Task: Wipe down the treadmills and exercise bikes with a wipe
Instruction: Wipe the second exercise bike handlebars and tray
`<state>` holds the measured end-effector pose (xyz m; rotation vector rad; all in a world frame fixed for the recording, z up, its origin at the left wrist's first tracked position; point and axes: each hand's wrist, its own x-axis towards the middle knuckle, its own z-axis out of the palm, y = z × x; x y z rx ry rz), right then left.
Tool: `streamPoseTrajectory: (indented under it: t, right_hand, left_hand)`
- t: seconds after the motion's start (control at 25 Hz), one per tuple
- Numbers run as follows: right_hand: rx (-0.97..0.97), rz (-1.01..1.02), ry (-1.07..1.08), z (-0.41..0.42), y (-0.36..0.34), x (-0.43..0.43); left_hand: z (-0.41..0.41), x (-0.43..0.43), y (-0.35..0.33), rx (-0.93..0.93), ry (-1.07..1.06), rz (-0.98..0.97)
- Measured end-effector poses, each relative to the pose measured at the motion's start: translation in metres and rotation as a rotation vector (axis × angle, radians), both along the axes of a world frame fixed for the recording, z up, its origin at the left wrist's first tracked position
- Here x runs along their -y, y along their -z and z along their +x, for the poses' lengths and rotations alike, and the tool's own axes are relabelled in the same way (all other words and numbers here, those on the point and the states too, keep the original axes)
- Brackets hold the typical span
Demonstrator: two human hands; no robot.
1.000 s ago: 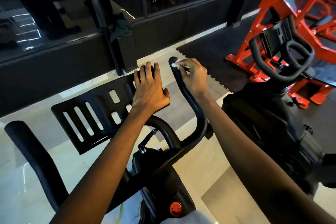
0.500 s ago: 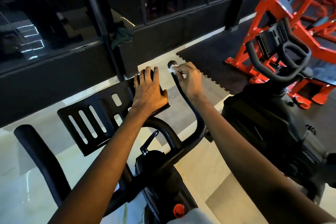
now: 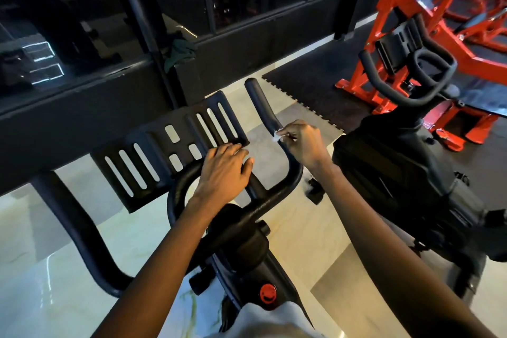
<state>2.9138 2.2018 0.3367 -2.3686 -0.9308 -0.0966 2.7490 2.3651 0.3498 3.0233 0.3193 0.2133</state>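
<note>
A black exercise bike stands right under me, with a slotted tablet tray (image 3: pixel 153 162) in front of its handlebars. My right hand (image 3: pixel 304 145) pinches a small white wipe (image 3: pixel 276 136) against the right handlebar horn (image 3: pixel 263 110), about halfway down its length. My left hand (image 3: pixel 225 173) rests flat with fingers fairly straight on the near right corner of the tray and the bar below it. The left handlebar horn (image 3: pixel 74 228) curves away at the lower left. A red knob (image 3: pixel 267 293) sits on the bike frame below.
A second black exercise bike (image 3: pixel 411 173) stands close on the right, its handlebars (image 3: pixel 411 77) raised. Red weight-machine frames (image 3: pixel 411 16) on a black rubber mat fill the upper right. A dark glass wall (image 3: pixel 137 22) runs ahead; a dark cloth (image 3: pixel 179 53) hangs on its ledge.
My right hand slid the wipe from the tip of the right horn down toward its bend. My left hand shifted back to the tray's near corner. The view moved.
</note>
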Motion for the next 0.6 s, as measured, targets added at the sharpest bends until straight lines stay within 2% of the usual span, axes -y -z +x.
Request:
streamPoseTrajectory:
  t: [0.16,0.32,0.48,0.6]
  right_hand:
    - [-0.057,-0.061,0.009,-0.017,-0.005,0.018]
    - [-0.148,-0.065,0.075,-0.043,-0.004,0.034]
    - [-0.246,0.111,0.158,-0.076,-0.001,0.052]
    - [-0.278,0.192,0.142,-0.110,0.006,0.050]
  left_hand:
    - [-0.021,-0.003,0.009,-0.007,0.087,0.014]
    - [-0.047,0.008,0.011,-0.025,0.075,-0.066]
    - [-0.085,0.024,0.022,0.004,0.028,-0.295]
    - [-0.110,0.036,0.032,0.041,-0.019,-0.257]
